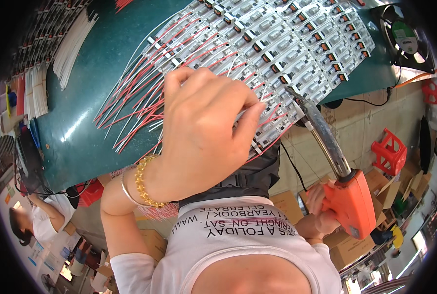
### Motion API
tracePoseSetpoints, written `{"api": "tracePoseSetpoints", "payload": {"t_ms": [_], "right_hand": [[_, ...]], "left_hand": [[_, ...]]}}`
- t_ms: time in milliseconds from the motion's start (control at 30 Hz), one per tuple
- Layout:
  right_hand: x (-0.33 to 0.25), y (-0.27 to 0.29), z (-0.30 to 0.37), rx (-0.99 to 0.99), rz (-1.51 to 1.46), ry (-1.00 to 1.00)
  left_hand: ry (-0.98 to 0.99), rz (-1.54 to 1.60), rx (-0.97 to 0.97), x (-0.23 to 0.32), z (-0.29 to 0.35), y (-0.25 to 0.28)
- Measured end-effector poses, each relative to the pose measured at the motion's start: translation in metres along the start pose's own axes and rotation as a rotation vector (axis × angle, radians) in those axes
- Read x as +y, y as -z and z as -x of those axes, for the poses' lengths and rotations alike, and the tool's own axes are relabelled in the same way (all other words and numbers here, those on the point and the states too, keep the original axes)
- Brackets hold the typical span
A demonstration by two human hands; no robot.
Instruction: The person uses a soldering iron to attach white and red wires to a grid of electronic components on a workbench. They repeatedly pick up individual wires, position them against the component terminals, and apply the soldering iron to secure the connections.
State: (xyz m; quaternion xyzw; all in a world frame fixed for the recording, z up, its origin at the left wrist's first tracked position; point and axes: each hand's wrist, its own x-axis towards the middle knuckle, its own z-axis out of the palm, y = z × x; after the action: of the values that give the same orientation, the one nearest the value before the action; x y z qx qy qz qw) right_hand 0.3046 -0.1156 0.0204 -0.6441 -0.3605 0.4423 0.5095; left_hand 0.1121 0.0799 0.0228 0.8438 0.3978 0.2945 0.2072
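Observation:
My left hand [206, 122] is over the lower part of a panel of small white circuit boards [277, 44], wearing a gold bracelet. Its thumb and forefinger are pinched together above the boards; whatever they hold is too small to make out. Red and white wires [135, 98] run from the boards' left side, partly covered by that hand. My right hand [321, 206] grips an orange soldering gun [358, 201]. The gun's metal barrel points up and left, its dark tip close to the boards' lower right edge, near my left fingertips.
The panel lies on a green tabletop [76, 142]. Bundles of white wires [71, 49] are at the far left, and a black fan [405, 39] stands at the far right. Beyond the table edge are a red stool [390, 152] and cardboard boxes [350, 252]. Another person [47, 215] sits at left.

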Motion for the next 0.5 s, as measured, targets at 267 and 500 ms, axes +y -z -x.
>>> {"api": "tracePoseSetpoints", "payload": {"t_ms": [267,500], "right_hand": [[0.019,0.014,0.016,0.136,0.244,-0.059],[0.049,0.049,0.049,0.076,0.475,0.030]], "left_hand": [[-0.042,-0.073,-0.009,0.006,0.005,-0.011],[-0.029,-0.067,-0.013,0.006,0.004,-0.008]]}}
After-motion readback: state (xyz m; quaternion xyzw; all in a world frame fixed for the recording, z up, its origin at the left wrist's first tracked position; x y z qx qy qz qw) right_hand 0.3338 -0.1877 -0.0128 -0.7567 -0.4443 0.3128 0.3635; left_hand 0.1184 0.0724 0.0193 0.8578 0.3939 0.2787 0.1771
